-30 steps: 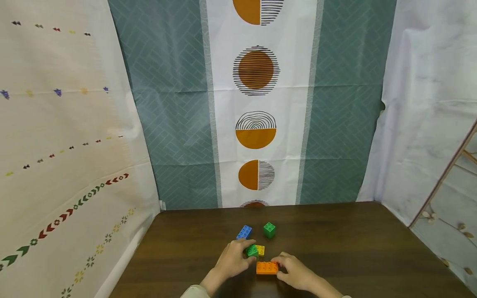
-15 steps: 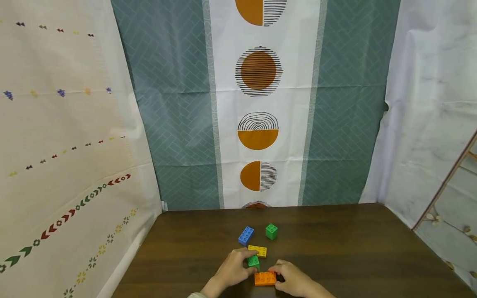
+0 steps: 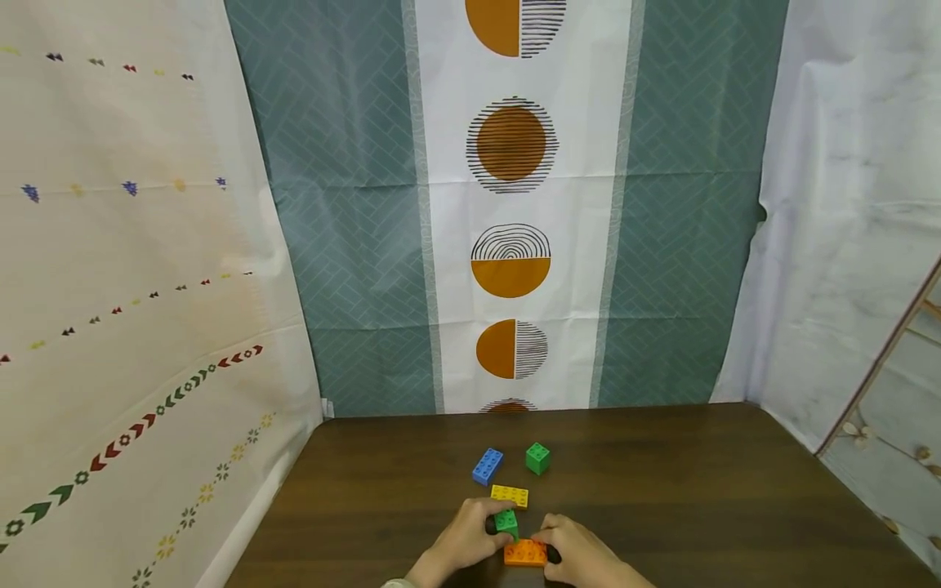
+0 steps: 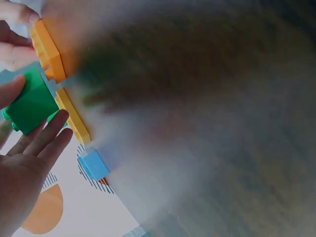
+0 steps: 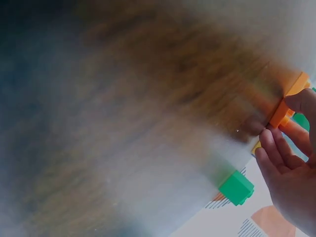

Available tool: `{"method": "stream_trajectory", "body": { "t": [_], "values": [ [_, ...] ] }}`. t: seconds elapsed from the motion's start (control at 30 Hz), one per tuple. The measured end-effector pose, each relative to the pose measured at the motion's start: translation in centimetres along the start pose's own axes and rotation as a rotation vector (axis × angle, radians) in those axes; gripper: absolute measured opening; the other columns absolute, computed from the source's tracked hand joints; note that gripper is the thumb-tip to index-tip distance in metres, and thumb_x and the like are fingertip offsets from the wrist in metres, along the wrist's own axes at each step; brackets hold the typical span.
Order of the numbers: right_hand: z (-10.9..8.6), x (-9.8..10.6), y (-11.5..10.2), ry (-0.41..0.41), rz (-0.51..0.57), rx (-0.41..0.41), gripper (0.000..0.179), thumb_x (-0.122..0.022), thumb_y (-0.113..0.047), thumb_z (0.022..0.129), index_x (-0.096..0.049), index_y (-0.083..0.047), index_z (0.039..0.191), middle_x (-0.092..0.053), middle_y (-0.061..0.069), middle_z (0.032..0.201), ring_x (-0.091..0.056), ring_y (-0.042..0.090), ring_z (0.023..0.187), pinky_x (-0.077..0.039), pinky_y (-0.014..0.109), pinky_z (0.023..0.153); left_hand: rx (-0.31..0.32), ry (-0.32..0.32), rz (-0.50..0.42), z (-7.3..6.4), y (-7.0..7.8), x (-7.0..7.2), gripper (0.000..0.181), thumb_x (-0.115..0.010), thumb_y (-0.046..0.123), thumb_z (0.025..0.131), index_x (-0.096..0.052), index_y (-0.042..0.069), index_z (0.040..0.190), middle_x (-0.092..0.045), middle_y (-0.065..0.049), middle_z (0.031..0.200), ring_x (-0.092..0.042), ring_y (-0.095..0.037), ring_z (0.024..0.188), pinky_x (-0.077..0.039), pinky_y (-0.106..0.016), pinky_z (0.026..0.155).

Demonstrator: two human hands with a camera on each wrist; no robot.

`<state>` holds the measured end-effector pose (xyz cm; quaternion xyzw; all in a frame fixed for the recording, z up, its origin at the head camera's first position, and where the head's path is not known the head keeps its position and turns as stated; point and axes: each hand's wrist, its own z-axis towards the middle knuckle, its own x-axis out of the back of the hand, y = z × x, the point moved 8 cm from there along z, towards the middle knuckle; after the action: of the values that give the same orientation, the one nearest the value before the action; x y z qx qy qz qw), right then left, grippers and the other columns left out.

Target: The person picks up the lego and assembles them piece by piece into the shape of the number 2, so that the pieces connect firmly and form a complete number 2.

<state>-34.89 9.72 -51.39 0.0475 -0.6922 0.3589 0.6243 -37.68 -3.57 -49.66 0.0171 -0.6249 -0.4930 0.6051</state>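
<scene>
My left hand (image 3: 465, 535) grips a green toy brick (image 3: 506, 521) between thumb and fingers. In the left wrist view this green brick (image 4: 32, 102) is raised off the table, studs turned away from the tabletop. Just in front of it lies an orange brick (image 3: 524, 554) with its studs up. My right hand (image 3: 577, 554) pinches the orange brick at its right end; the right wrist view shows the thumb on one side of the orange brick (image 5: 289, 101) and fingers on the other. A yellow brick (image 3: 510, 495) lies flat just behind the held green one.
Further back on the dark wooden table (image 3: 662, 490) stand a blue brick (image 3: 488, 466) and a second green brick (image 3: 538, 459). A patterned cloth (image 3: 367, 245) hangs behind the table, with more cloth at the left and right sides.
Both hands have drawn nearer the front edge, the right with the orange brick and the left with the green one. The green brick has come right behind the orange brick, uncovering the yellow one.
</scene>
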Motion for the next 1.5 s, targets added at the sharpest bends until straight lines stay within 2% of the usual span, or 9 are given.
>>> {"method": "stream_trajectory", "body": {
  "t": [0.2, 0.37, 0.63, 0.8, 1.03, 1.13, 1.3, 1.5],
  "values": [
    [0.1, 0.0, 0.2, -0.021, 0.061, -0.017, 0.036, -0.075, -0.014, 0.08, -0.072, -0.005, 0.115, -0.053, -0.008, 0.087, -0.04, -0.001, 0.071, -0.04, 0.019, 0.062, 0.05, -0.039, -0.073, 0.1, -0.6, -0.8, 0.043, -0.075, 0.014, 0.085, -0.065, 0.001, 0.125, -0.068, -0.016, 0.124, -0.065, -0.011, 0.106, -0.054, -0.025, 0.086],
    [0.2, 0.1, 0.1, -0.038, 0.149, -0.01, 0.036, -0.074, -0.009, 0.08, -0.071, -0.003, 0.115, -0.047, -0.008, 0.082, -0.035, 0.001, 0.067, -0.032, 0.019, 0.058, 0.057, -0.04, -0.125, 0.1, -0.7, -1.0, 0.043, -0.074, 0.012, 0.085, -0.064, -0.002, 0.125, -0.068, -0.018, 0.122, -0.064, -0.002, 0.092, -0.053, -0.021, 0.082],
    [0.1, -0.1, 0.3, -0.055, 0.27, -0.049, 0.038, -0.073, -0.005, 0.079, -0.07, 0.002, 0.116, -0.04, -0.005, 0.078, -0.032, 0.003, 0.065, -0.027, 0.02, 0.056, 0.074, -0.104, -0.273, -0.1, -0.3, -1.8, 0.043, -0.072, 0.008, 0.086, -0.062, -0.003, 0.126, -0.072, -0.016, 0.111, -0.063, 0.001, 0.074, -0.052, -0.016, 0.067],
    [0.3, 0.0, 0.1, -0.041, 0.263, -0.033, 0.037, -0.074, -0.005, 0.078, -0.07, 0.002, 0.115, -0.038, -0.006, 0.076, -0.032, 0.002, 0.065, -0.027, 0.02, 0.057, 0.066, -0.088, -0.229, -0.1, -0.3, -1.6, 0.041, -0.074, 0.008, 0.084, -0.064, -0.002, 0.123, -0.069, -0.018, 0.12, -0.062, 0.002, 0.084, -0.051, -0.016, 0.072],
    [0.2, 0.0, 0.2, -0.032, 0.28, -0.016, 0.038, -0.073, -0.004, 0.077, -0.07, 0.005, 0.114, -0.042, -0.004, 0.078, -0.035, 0.002, 0.067, -0.031, 0.019, 0.058, 0.069, -0.082, -0.261, -0.2, -0.3, -1.8, 0.041, -0.076, 0.003, 0.081, -0.066, -0.001, 0.121, -0.072, -0.011, 0.106, -0.053, 0.004, 0.067, -0.049, -0.015, 0.063],
    [0.5, 0.1, 0.0, -0.032, 0.259, 0.003, 0.038, -0.073, -0.002, 0.076, -0.07, 0.006, 0.114, -0.046, -0.003, 0.079, -0.037, 0.001, 0.068, -0.034, 0.018, 0.059, 0.078, -0.066, -0.279, -0.4, -0.4, -1.8, 0.041, -0.076, 0.002, 0.08, -0.067, 0.0, 0.12, -0.073, -0.01, 0.104, -0.058, 0.004, 0.071, -0.05, -0.015, 0.065],
    [0.8, 0.5, -0.4, -0.034, 0.234, 0.02, 0.037, -0.073, 0.0, 0.076, -0.07, 0.005, 0.113, -0.052, -0.003, 0.081, -0.043, 0.001, 0.07, -0.039, 0.018, 0.061, 0.065, -0.061, -0.303, -0.6, -0.5, -1.5, 0.04, -0.076, 0.0, 0.08, -0.068, 0.0, 0.119, -0.073, -0.014, 0.11, -0.066, -0.002, 0.082, -0.053, -0.016, 0.07],
    [0.8, 0.3, 0.1, -0.064, 0.284, -0.009, 0.037, -0.073, 0.001, 0.077, -0.069, 0.007, 0.113, -0.053, 0.0, 0.081, -0.049, 0.003, 0.071, -0.043, 0.018, 0.063, 0.049, -0.058, -0.286, -0.5, -0.5, -1.7, 0.041, -0.077, 0.003, 0.08, -0.068, 0.001, 0.119, -0.072, -0.013, 0.112, -0.063, 0.001, 0.087, -0.052, -0.017, 0.074]
  ]
}}
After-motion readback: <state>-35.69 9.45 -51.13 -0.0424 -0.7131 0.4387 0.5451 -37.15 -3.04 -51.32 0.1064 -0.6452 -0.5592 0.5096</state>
